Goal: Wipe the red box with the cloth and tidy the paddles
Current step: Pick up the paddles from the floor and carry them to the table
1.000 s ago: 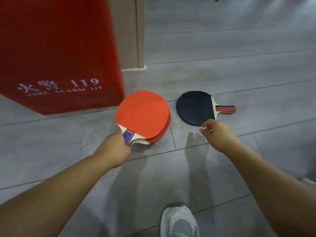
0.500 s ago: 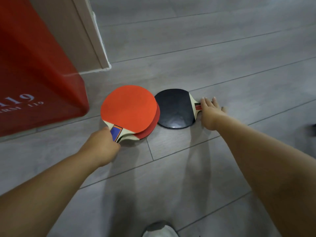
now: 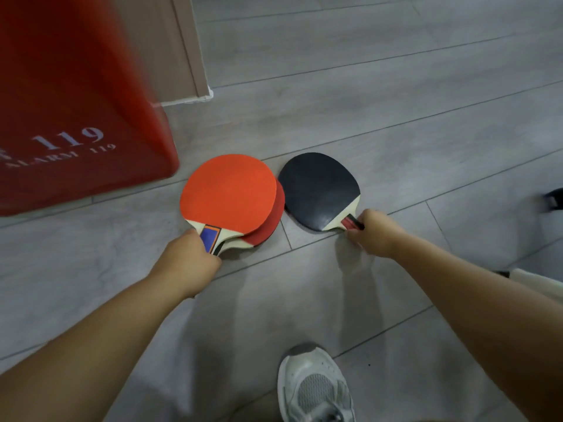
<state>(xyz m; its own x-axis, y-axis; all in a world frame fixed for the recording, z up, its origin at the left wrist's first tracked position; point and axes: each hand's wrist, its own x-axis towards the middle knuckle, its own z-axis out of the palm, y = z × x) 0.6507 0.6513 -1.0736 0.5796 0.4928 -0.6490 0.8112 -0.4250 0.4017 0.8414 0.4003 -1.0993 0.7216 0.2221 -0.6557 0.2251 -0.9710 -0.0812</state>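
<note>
The left hand (image 3: 185, 263) grips the stacked red paddles (image 3: 228, 193) and the right hand (image 3: 373, 231) grips the black paddle (image 3: 316, 190) at their three o'clock, likely to gather them.

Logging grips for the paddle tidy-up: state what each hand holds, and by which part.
The left hand grips the orange-red paddle by its handle. The right hand grips the black paddle by its handle.

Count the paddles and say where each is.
3. The orange paddle lies on the darker red paddle, left hand gripping at their handles; the black paddle lies beside them, right hand gripping its handle. Another could hide under the stack.
</note>
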